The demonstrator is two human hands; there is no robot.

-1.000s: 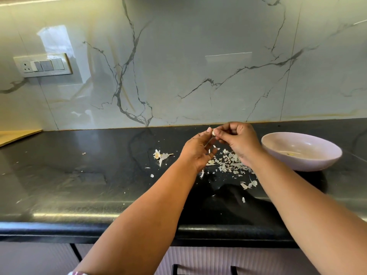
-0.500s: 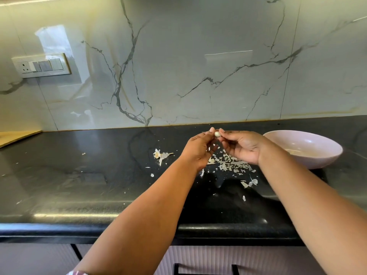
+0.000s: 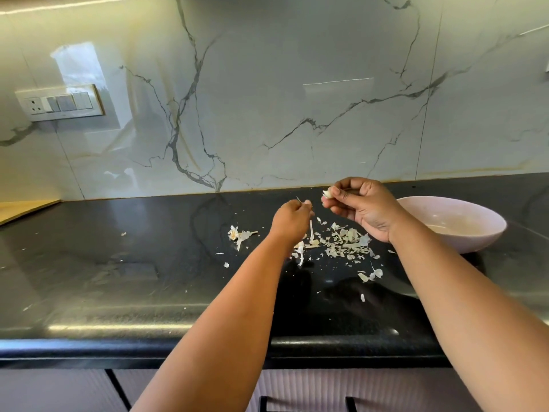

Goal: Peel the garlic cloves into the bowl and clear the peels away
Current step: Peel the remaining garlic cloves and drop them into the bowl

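Note:
My right hand [image 3: 362,208] pinches a small pale garlic clove [image 3: 326,193] at its fingertips, raised above the black counter. My left hand [image 3: 292,218] is a short way to the left of it, fingers curled, pinching a thin strip of peel [image 3: 299,200]. Below and between the hands lies a heap of garlic peels [image 3: 346,242]. A pale pink bowl [image 3: 475,215] stands to the right, partly hidden by my right wrist; something pale lies in its bottom.
A garlic root scrap with skins [image 3: 239,234] lies left of the heap, and loose peel bits [image 3: 371,275] are scattered toward the counter's front edge [image 3: 118,346]. A switch plate [image 3: 59,102] is on the marble wall. A wooden surface [image 3: 23,206] adjoins at far left.
The hands, joined on the clove before, have pulled apart: the right keeps the clove and has lifted slightly, the left has drawn away leftward with a strip of peel.

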